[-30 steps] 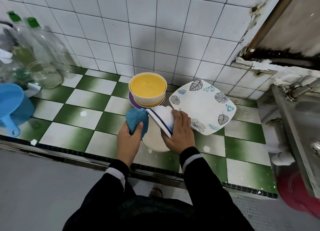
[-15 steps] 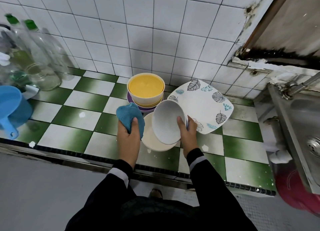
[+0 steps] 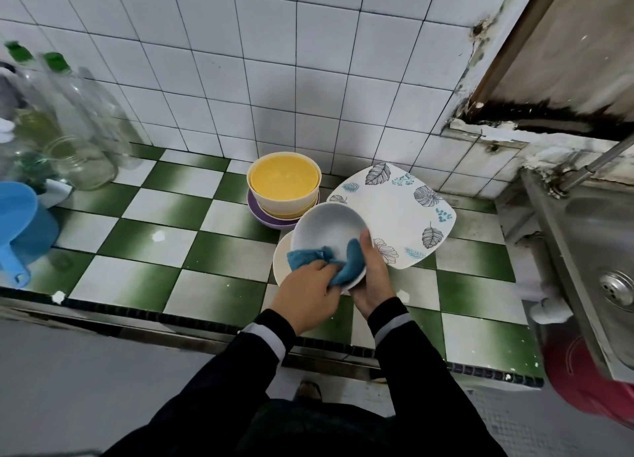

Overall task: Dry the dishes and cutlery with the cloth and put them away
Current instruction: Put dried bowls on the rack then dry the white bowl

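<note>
Standing at the green-and-white tiled desk (image 3: 154,237), a person dries one dish. On the desk lie the square leaf plate (image 3: 398,209), the stack with the yellow bowl (image 3: 283,182) on top, and a cream plate (image 3: 279,264). The white bowl (image 3: 326,230) is held in the air just above this cream plate. It is tilted, with its mouth turned up and toward the person. It is round, so it has no long axis.

It looks stiff, light and smooth, so probably slippery while wet, and I think a fall on the tiles could break it. The right grip (image 3: 372,278) pinches the near rim, thumb inside and fingers hidden beneath, which seems a good place to hold it. The blue cloth (image 3: 344,262), soft and limp, is bunched in the left grip (image 3: 305,295), whose fingers curl around it and press it to the inner wall.
</note>
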A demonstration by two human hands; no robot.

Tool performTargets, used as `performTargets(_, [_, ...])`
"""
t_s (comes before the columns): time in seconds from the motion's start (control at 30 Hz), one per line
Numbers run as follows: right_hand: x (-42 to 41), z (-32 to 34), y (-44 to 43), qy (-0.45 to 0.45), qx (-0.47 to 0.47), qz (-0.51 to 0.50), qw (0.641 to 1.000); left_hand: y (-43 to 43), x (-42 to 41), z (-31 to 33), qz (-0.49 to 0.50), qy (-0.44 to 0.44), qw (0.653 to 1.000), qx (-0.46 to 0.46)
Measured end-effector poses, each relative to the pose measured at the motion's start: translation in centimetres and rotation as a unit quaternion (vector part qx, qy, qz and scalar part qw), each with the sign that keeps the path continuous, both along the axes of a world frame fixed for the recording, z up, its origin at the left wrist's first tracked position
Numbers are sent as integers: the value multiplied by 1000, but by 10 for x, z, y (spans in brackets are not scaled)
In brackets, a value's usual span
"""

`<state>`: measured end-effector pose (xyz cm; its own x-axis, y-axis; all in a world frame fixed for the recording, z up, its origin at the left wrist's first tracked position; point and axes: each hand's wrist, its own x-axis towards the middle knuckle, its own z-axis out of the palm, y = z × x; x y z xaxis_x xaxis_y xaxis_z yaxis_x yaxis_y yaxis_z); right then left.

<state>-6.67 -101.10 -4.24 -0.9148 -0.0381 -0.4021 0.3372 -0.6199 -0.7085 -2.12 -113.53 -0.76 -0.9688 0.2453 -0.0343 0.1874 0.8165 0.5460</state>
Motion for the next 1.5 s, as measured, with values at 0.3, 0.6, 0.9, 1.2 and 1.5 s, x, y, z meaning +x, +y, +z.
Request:
performTargets(0.3, [13, 32, -14, 43, -36, 105, 993, 31, -10, 38, 211, -177, 768, 578])
performTargets(0.6, [6, 15, -3, -7, -52, 86, 995, 12, -34, 22, -26, -120, 968, 217])
performTargets(0.9, [6, 11, 4, -11, 13, 49, 999, -9, -24, 15, -103, -98, 963, -227])
performTargets(1.2, [11, 10, -9, -1, 19, 68, 998, -17, -39, 7, -57, -60, 995, -61])
performTargets(1.5, [9, 4, 1, -27, 10, 67, 997, -5, -15, 19, -129, -140, 977, 92])
